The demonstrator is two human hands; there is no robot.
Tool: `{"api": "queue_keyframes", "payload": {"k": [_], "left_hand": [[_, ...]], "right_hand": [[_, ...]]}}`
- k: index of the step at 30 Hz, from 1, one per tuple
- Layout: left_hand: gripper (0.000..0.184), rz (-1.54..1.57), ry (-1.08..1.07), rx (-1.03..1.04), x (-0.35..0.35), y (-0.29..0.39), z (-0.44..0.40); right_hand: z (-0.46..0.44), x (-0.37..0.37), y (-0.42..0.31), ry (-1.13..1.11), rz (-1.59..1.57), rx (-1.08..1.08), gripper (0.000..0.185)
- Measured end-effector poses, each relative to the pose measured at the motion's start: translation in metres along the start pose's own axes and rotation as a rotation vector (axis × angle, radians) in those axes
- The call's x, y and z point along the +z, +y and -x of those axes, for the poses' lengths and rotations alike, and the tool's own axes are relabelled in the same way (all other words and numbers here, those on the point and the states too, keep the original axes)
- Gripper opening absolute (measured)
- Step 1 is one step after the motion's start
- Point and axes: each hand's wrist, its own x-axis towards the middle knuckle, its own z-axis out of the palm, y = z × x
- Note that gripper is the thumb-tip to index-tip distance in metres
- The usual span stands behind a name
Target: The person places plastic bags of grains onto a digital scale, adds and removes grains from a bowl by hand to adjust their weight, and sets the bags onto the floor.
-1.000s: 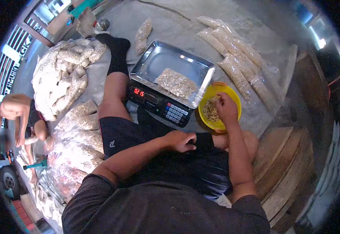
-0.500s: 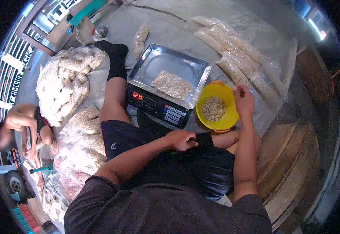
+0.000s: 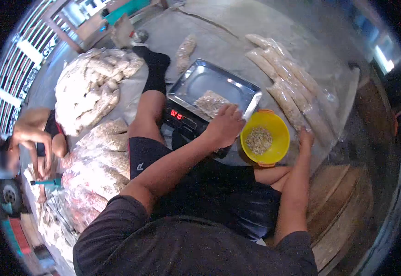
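Observation:
My left hand (image 3: pixel 228 126) reaches over the near edge of a digital scale, its fingers apart and resting on the right end of a clear plastic bag of pale bits (image 3: pixel 208 102). That bag lies in the scale's steel tray (image 3: pixel 226 76). Red digits glow on the scale's display (image 3: pixel 176 114), while my forearm and hand cover most of the keypad. To the right is a yellow basin (image 3: pixel 278 133) with orange handles, holding loose pale bits (image 3: pixel 259 140). Beyond it, my right hand (image 3: pixel 306 139) has its fingers closed at the near end of a long filled plastic bag (image 3: pixel 285 103).
Several long filled bags (image 3: pixel 308 87) lie side by side at the right. Another bag (image 3: pixel 186 53) lies behind the scale. At left are a heap of pale bags (image 3: pixel 92 87) and large plastic sacks (image 3: pixel 101 161). A person (image 3: pixel 37 138) sits bent forward there. Wooden boards (image 3: pixel 334 202) are at right.
My left hand has moved from my lap up to the bag on the scale. My right hand has gone from above the basin's right rim to the end of a long bag. The view has shifted.

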Motion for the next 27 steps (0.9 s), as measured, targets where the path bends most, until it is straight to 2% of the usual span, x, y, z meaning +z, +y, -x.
{"api": "queue_keyframes", "payload": {"k": [2,3,6,7,8,10,12,13,14,16,17,18,20,21,22,23,24,26,27], "left_hand": [[0.029,0.078,-0.155,0.06,0.008,-0.014,-0.004],[0.019,0.192,-0.14,0.018,0.01,-0.02,-0.004],[0.017,0.379,0.121,-0.181,0.008,-0.033,0.012],[0.014,0.382,0.142,-0.307,-0.012,-0.04,0.017],[0.014,0.648,0.351,-0.509,-0.035,-0.041,0.027],[0.016,0.699,0.383,-0.643,-0.074,-0.07,0.058],[0.015,0.762,0.368,-0.804,-0.141,-0.085,0.098],[0.018,0.846,0.399,-0.672,-0.18,-0.09,0.12],[0.019,0.668,0.333,-0.627,-0.224,-0.086,0.14],[0.013,0.616,0.464,-0.374,-0.275,-0.078,0.176],[0.012,0.672,0.438,-0.403,-0.294,-0.071,0.194],[0.009,0.645,0.477,-0.713,-0.306,-0.043,0.206],[0.014,0.611,0.308,-1.14,-0.318,-0.037,0.259],[0.021,0.342,0.053,-1.423,-0.322,-0.033,0.278],[0.025,0.524,0.145,-1.572,-0.317,-0.03,0.303],[0.029,1.181,0.601,-1.564,-0.298,-0.026,0.352],[0.033,1.245,0.566,-1.486,-0.291,-0.023,0.391],[0.031,1.386,0.513,-1.662,-0.28,-0.027,0.489],[0.041,1.41,0.445,-1.708,-0.276,-0.029,0.539]], "right_hand": [[-0.025,0.021,0.026,0.008,-0.036,0.057,0.058],[-0.044,0.033,0.044,0.01,-0.055,0.088,0.057],[-0.061,0.039,0.066,-0.093,-0.184,0.167,0.051],[-0.07,0.042,0.075,-0.151,-0.265,0.195,0.049],[-0.074,0.04,0.075,-0.205,-0.352,0.23,0.048],[-0.091,0.041,0.09,-0.312,-0.498,0.309,0.045],[-0.111,0.046,0.099,-0.418,-0.596,0.396,0.043],[-0.128,0.05,0.113,-0.452,-0.627,0.432,0.042],[-0.146,0.054,0.117,-0.46,-0.597,0.457,0.043],[-0.163,0.061,0.111,-0.452,-0.553,0.497,0.046],[-0.152,0.061,0.094,-0.432,-0.538,0.482,0.038],[-0.146,0.059,0.085,-0.417,-0.544,0.457,0.038],[-0.122,0.057,0.069,-0.394,-0.548,0.384,0.037],[-0.109,0.048,0.065,-0.364,-0.551,0.342,0.037],[-0.1,0.04,0.07,-0.327,-0.552,0.306,0.036],[-0.081,0.028,0.06,-0.283,-0.543,0.273,0.036],[-0.068,0.021,0.055,-0.243,-0.528,0.246,0.036],[-0.042,0.012,0.042,-0.188,-0.502,0.209,0.035],[-0.031,0.009,0.037,-0.174,-0.492,0.196,0.035]]}}
